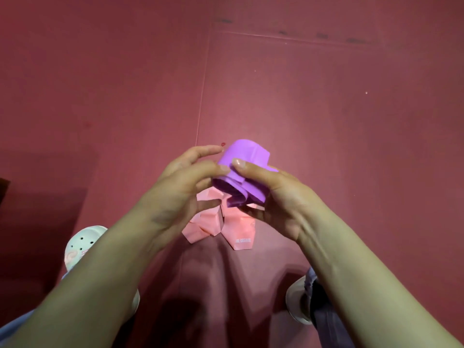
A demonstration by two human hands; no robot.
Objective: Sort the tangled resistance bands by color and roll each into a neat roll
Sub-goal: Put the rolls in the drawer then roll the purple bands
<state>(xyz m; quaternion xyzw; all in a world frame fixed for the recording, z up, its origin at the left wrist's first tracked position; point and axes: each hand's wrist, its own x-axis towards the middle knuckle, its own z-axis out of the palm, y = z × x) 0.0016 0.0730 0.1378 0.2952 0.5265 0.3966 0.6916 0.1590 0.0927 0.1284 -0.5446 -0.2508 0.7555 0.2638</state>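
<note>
Over the red floor (326, 109), left hand (175, 189) and right hand (281, 199) pinch the purple band (241, 153); a firm grip with aligned edges likely rolls neatest.

Both hands hold a purple band (242, 172) partly rolled: right hand (273, 197) grips it, left hand (180, 187) pinches its edge, above crumpled pink bands (221, 222) on the red floor (326, 109)

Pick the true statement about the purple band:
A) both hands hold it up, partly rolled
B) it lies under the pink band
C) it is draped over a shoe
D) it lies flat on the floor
A: the purple band is a partly wound roll gripped between the left hand and the right hand, above the pink band lying on the floor.
</note>
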